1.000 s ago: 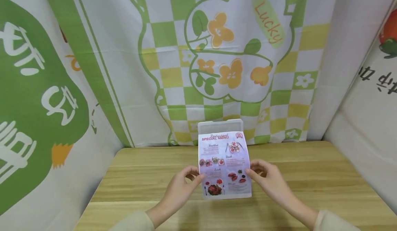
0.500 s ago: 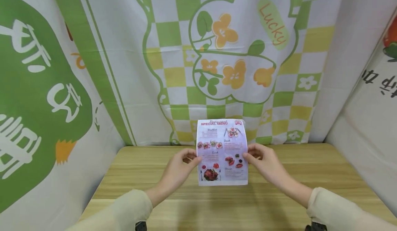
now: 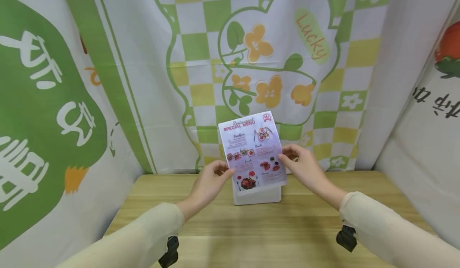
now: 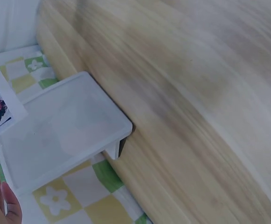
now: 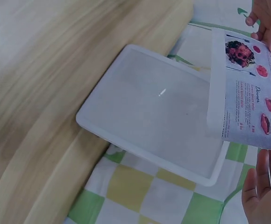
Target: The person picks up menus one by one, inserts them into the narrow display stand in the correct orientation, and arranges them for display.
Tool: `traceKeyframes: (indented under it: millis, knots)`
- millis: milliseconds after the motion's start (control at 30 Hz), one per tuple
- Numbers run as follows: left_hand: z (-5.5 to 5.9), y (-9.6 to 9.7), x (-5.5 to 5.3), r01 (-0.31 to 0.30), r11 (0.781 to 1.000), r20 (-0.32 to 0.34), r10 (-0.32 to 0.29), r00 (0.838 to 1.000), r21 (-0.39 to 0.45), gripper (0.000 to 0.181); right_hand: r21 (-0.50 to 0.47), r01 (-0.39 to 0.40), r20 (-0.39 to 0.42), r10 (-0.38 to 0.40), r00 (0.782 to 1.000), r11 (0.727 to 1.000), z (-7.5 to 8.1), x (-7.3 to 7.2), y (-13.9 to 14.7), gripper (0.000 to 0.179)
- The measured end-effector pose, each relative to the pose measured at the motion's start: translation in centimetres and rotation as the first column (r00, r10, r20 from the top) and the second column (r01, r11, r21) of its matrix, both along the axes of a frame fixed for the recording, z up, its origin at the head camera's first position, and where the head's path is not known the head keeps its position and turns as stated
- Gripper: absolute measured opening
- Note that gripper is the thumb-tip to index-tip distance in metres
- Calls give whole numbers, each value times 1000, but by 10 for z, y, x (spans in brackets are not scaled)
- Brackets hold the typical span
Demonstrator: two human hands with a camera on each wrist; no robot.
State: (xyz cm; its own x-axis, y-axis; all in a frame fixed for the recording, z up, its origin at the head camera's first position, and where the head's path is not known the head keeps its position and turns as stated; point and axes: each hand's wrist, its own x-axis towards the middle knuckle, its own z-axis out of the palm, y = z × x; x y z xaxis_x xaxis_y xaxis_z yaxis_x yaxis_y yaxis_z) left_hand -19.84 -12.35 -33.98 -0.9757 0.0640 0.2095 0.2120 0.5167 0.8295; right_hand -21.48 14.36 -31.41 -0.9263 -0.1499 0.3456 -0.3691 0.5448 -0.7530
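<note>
A printed paper menu headed "Special Menu" is held up by its two side edges. My left hand pinches the left edge, thumb in front and fingers behind. On the opposite edge, my right hand pinches it the same way. The sheet leans, its right side higher. Behind it a white rounded-corner display stand stands on the table, only its lower part showing in the head view. Both wrist views show the stand's flat panel, and the left one shows a foot underneath.
The wooden table reaches back to a green and yellow checked cloth hanging behind it. Printed cloths also hang at the left and right sides. Dark straps sit around both sleeves.
Both hands have lifted the menu upward along the stand and tilted it. A second ago the stand's top edge showed above the sheet; now its bottom shows below.
</note>
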Motion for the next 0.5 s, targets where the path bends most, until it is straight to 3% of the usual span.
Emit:
traceKeyframes:
  millis: [200,500]
  knots:
    - [4,1,-15,-24,999,-25,25,999,33,17,-33,24,27,-24,999,999,5,-14,-6,21]
    - [23,6,-35,-37,996,-27,39,999,81,25,-91,67,27,-65,998,994,13,-35,-8,24]
